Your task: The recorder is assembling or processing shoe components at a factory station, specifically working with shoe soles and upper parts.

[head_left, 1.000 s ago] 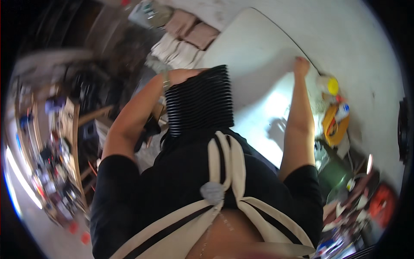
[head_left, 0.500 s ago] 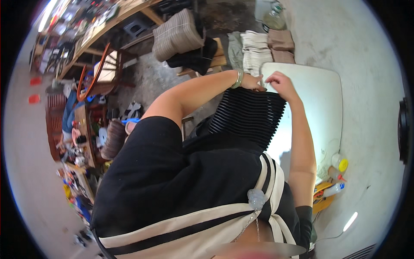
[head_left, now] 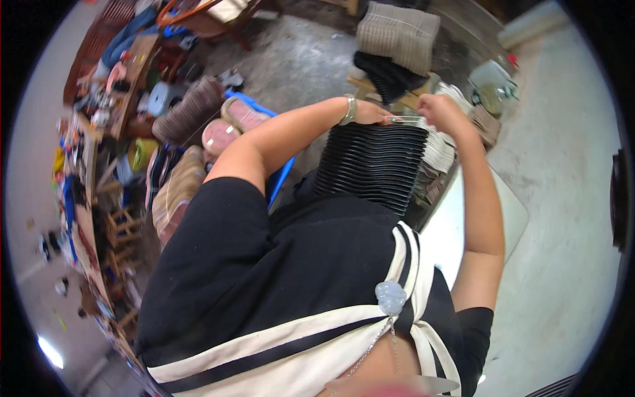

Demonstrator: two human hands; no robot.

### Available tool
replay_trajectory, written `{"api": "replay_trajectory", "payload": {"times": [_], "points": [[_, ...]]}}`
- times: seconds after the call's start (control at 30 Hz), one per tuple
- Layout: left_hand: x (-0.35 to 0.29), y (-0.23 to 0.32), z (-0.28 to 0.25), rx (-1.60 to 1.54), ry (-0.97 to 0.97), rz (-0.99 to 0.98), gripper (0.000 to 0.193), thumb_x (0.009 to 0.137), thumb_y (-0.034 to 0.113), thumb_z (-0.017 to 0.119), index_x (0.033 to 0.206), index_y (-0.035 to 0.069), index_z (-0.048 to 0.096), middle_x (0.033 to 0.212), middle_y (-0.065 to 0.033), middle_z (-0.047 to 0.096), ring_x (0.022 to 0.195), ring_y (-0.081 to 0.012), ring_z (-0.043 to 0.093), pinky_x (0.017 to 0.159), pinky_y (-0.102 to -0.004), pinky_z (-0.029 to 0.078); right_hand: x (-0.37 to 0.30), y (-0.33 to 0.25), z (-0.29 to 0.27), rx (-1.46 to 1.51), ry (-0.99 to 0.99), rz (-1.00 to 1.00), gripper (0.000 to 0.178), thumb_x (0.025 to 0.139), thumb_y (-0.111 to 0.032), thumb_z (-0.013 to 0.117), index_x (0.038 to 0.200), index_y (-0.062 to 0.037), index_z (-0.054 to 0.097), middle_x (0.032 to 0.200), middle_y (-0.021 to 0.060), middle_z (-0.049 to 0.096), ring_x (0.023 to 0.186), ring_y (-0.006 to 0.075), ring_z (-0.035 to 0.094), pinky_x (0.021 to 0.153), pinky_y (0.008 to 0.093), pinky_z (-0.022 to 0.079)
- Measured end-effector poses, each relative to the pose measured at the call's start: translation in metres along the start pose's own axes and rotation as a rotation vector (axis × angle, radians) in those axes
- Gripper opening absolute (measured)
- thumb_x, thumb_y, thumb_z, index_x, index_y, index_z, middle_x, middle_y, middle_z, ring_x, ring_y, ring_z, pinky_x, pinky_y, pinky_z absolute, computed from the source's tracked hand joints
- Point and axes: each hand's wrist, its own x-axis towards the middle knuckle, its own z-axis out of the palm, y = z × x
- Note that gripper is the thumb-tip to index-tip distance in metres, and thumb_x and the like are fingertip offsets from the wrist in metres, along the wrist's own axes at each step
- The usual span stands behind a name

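1. Work piece: black, ridged stack of thin, close-set layers, in front of the torso, its lower end close against the wearer's black shirt; upper edge just under both hands.
2. Left arm: elbow bent and out to the side, forearm slanting up and rightward; wrist, with a pale metallic bangle, at the stack's upper left corner.
3. Left hand: fingers directed right, at the near end of a thin, pale, cord-like loop. Fingertips small and partly hidden; cannot tell whether they grip it.
4. Right arm: forearm rising steeply, wrist bent inward to the left.
5. Right hand: raised above the stack's upper right corner, fingers curled closed on the loop's other end. Loop spans the gap between the hands, roughly level, along the stack's top edge.
6. Surroundings: white, round-cornered desk right of the stack, partly behind the right forearm; grey-beige ribbed bundle beyond the hands.
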Motion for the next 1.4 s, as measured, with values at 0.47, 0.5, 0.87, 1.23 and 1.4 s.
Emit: {"api": "replay_trajectory", "payload": {"times": [0.47,0.5,0.87,1.23,1.4], "points": [[-0.119,-0.076,-0.071,-0.732,0.253,-0.001,0.049,0.095,0.028,0.046,0.139,0.01,0.037,0.137,-0.003,0.044,0.121,-0.0124,0.042,0.104,-0.0271,0.03,0.012,0.027,0.132,1.053,-0.582,0.338,0.078,0.085,-0.032,0.061,0.146,-0.0171,0.015,0.115,0.0097,0.051,0.096,0.0193,0.058,0.055,0.0212,0.044],[-0.13,-0.076,-0.075,-0.664,0.328,-0.026,0.049,0.095,0.025,0.046,0.14,0.01,0.036,0.136,-0.0029,0.044,0.119,-0.011,0.044,0.102,-0.0257,0.032,-0.003,0.018,0.133,1.326,-0.612,0.317,0.075,0.087,-0.026,0.059,0.145,-0.0124,0.014,0.109,0.0079,0.052,0.088,0.0162,0.058,0.05,0.0168,0.042],[-0.041,-0.014,-0.087,-0.839,0.294,-0.12,0.05,0.096,0.025,0.038,0.141,0.005,0.031,0.142,-0.007,0.038,0.127,-0.0184,0.04,0.105,-0.0291,0.03,-0.045,0.01,0.164,0.888,-0.086,-0.073,0.073,0.08,-0.058,0.057,0.113,0.0072,0.055,0.109,0.0236,0.06,0.1,0.031,0.057,0.084,0.0364,0.044],[0.269,0.254,0.095,-0.269,-0.242,0.237,0.051,0.095,0.022,0.034,0.144,0.009,0.025,0.144,-0.0074,0.033,0.131,-0.0182,0.031,0.107,-0.0292,0.021,-0.215,0.142,0.149,2.132,1.733,0.207,0.046,0.091,-0.038,0.05,0.118,-0.0017,0.052,0.112,0.0129,0.06,0.107,0.0254,0.056,0.096,0.0365,0.043],[0.368,0.335,0.196,-0.196,-0.278,0.3,0.054,0.09,0.024,0.044,0.139,0.004,0.032,0.132,-0.0133,0.045,0.119,-0.0204,0.043,0.099,-0.0297,0.032,-0.299,0.249,0.127,1.866,2.058,-0.045,0.054,0.09,-0.042,0.051,0.128,-0.0029,0.045,0.126,0.0128,0.053,0.115,0.0269,0.052,0.099,0.0387,0.041]]}}
